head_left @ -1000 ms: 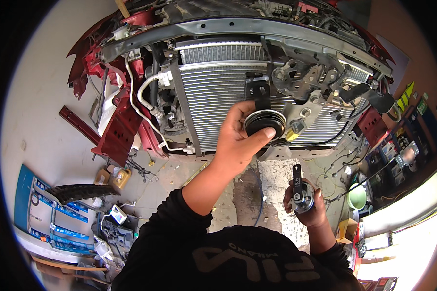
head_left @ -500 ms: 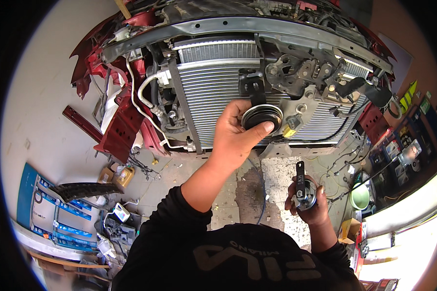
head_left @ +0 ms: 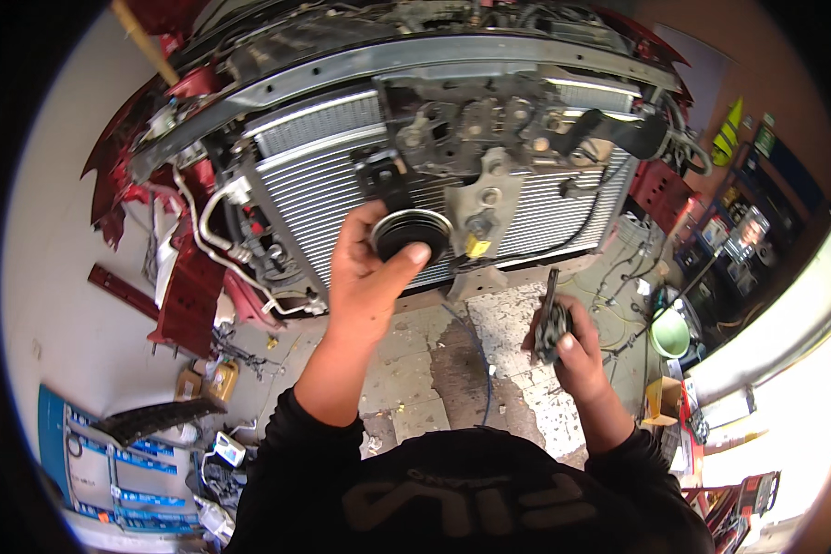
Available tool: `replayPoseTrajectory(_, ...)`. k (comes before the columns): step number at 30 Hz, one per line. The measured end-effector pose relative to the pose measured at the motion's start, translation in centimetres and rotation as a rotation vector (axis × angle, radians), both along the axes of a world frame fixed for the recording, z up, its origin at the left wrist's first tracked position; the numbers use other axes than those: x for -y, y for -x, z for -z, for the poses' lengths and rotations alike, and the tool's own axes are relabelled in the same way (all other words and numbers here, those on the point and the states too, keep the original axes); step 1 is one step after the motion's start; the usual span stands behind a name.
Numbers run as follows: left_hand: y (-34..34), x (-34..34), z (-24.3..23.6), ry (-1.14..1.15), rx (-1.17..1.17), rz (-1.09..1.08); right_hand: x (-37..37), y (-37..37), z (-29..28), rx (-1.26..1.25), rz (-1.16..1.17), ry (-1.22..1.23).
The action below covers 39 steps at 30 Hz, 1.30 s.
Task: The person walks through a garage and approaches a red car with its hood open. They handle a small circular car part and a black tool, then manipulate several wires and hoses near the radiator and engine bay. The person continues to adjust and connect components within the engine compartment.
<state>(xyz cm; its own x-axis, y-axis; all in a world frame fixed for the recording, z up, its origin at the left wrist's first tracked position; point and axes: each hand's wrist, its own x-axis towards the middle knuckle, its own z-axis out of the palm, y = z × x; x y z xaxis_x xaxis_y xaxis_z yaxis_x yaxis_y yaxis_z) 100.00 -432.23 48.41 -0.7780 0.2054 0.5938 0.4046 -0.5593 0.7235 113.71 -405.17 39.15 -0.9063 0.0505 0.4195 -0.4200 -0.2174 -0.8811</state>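
Observation:
My left hand (head_left: 362, 291) is closed on a round black car horn (head_left: 404, 229) with a pale rim, its thumb lying across the disc. A black mounting bracket (head_left: 379, 174) rises from that horn in front of the finned radiator (head_left: 309, 198) of a stripped car front. Lower and to the right, my right hand (head_left: 582, 349) grips a second horn (head_left: 552, 331), now seen more edge-on, with its narrow bracket pointing up. Just right of the left horn is a metal centre support (head_left: 487, 189) with a yellow connector (head_left: 477, 245) on it.
A grey crossbeam (head_left: 360, 66) spans the car above the radiator. Dark red body panels (head_left: 194, 300) stick out at left. A black cable (head_left: 577, 235) hangs before the radiator. At right stand a green basin (head_left: 669, 334) and a cardboard box (head_left: 662, 402); a blue rack (head_left: 125, 462) is at lower left.
The view has shifted, so the car sits further left in it. My right hand has turned its horn from face-on to edge-on. My left hand keeps its horn before the radiator.

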Motion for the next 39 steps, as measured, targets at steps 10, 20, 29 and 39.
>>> replayPoseTrajectory(10,-0.5,0.1,-0.3,0.025,0.007,-0.037,-1.5,5.0,-8.4,-0.314,0.779,-0.920)
replayPoseTrajectory(20,-0.3,0.6,0.2,0.071,-0.025,-0.083,-2.1,7.6,-9.4,-0.335,0.967,-0.554)
replayPoseTrajectory(29,-0.3,0.4,0.4,0.072,-0.002,-0.067,-2.3,6.7,-10.5,-0.287,0.893,-0.509)
replayPoseTrajectory(39,-0.2,0.5,0.6,0.092,0.043,-0.076,-2.6,6.9,-10.9,-0.316,0.933,-0.606)
